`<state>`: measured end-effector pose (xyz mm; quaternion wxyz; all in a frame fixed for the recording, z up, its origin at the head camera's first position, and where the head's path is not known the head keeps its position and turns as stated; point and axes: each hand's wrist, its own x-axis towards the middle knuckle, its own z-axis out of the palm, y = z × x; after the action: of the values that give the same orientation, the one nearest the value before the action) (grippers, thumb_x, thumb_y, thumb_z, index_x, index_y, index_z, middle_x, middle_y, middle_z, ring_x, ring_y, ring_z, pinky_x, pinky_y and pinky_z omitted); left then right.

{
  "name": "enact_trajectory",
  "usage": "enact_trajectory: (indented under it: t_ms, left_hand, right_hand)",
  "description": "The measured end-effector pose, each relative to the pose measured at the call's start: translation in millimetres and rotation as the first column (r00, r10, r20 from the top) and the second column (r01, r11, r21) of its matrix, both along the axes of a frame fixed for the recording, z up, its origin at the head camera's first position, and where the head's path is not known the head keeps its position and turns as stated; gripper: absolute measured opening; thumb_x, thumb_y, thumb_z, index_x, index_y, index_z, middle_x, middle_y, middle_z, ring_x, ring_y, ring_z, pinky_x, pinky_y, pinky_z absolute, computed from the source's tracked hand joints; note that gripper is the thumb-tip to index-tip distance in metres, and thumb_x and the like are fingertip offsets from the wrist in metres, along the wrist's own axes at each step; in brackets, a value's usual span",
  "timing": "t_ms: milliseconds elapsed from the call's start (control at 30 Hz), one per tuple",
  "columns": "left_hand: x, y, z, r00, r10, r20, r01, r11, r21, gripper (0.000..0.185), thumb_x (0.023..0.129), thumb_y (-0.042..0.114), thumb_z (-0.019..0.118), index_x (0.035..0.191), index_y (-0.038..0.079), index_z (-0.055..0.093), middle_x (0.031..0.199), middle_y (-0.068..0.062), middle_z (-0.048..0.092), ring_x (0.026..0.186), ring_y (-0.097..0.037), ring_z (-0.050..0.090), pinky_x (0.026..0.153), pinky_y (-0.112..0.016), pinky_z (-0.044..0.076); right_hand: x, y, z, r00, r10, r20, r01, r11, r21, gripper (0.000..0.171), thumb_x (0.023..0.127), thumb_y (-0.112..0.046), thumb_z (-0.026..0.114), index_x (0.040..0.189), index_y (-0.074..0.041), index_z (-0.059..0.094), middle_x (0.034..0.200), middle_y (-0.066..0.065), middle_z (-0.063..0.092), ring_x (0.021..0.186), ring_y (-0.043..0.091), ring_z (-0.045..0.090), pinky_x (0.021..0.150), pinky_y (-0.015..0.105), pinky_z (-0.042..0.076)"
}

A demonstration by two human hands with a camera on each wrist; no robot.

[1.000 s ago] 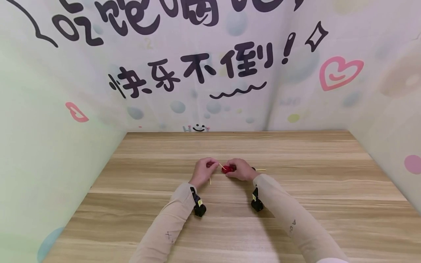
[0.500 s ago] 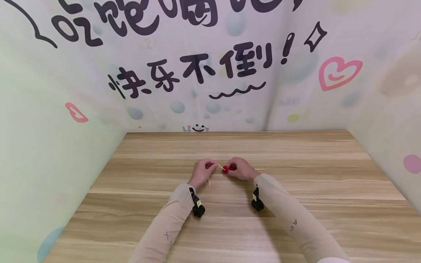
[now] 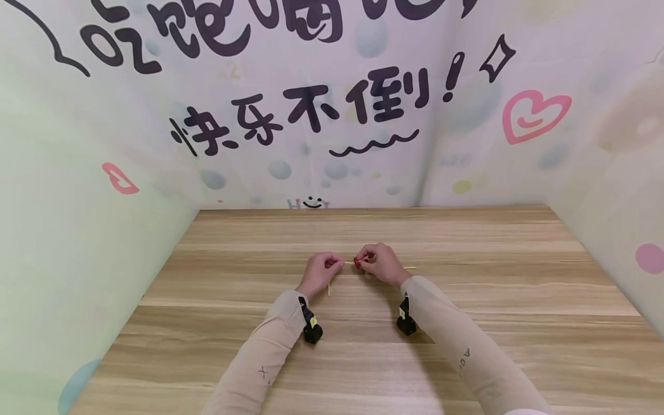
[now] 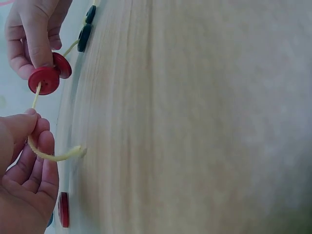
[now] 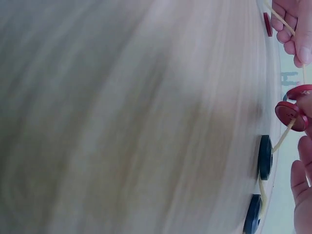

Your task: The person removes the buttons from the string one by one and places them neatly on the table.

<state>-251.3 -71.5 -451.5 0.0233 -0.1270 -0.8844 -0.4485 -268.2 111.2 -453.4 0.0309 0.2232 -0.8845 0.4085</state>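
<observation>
My left hand (image 3: 319, 272) pinches a thin yellow cord (image 4: 53, 158) between thumb and index finger, and the cord's short free end hangs below. Just to its right, my right hand (image 3: 382, 265) grips a red button (image 4: 44, 80) threaded on that cord. Touching or close behind it is a second red button (image 4: 62, 65), partly covered by the right fingers. A short stretch of cord runs taut between the two hands. Farther along, past the right hand, two dark buttons are strung on the cord: one (image 5: 264, 158) nearer, the other (image 5: 252, 214) beyond, both standing on edge.
Another red button (image 4: 64, 209) stands away from the cord beside the left hand, with a sliver of something blue (image 4: 50, 221) behind it. The wooden table (image 3: 358, 369) spreads under both hands, and a printed wall (image 3: 290, 190) rises behind it.
The red button at my right fingertips has turned edge-on and risen slightly. The cord between the hands has gone from slanting to nearly level. My left hand has barely moved.
</observation>
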Motion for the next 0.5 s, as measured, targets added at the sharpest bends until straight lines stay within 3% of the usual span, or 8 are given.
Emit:
enact_trajectory:
  t_ms: [300,500]
  left_hand:
    - [-1.8,2.6,-0.3,1.0,0.018,-0.008,-0.018,0.999,0.034,0.011,0.085,0.013,0.059,0.086,0.003,0.066,0.079,-0.005,0.062,0.072,-0.012,0.054,0.067,-0.024,0.045]
    - [-1.5,6.6,1.2,1.0,0.023,-0.018,-0.021,0.995,0.097,0.01,0.085,0.011,0.059,0.085,0.003,0.065,0.078,-0.004,0.063,0.071,-0.011,0.054,0.065,-0.023,0.045]
  right_hand:
    - [-0.2,-2.0,-1.0,0.999,0.008,0.038,-0.008,1.0,0.005,0.004,0.079,-0.003,0.064,0.083,-0.004,0.065,0.076,0.001,0.063,0.065,0.009,0.054,0.059,0.023,0.044]
    - [-1.0,-2.2,-1.6,1.0,0.018,-0.002,-0.018,0.999,0.042,0.003,0.079,-0.007,0.066,0.081,-0.004,0.067,0.074,0.001,0.063,0.064,0.009,0.05,0.058,0.022,0.041]
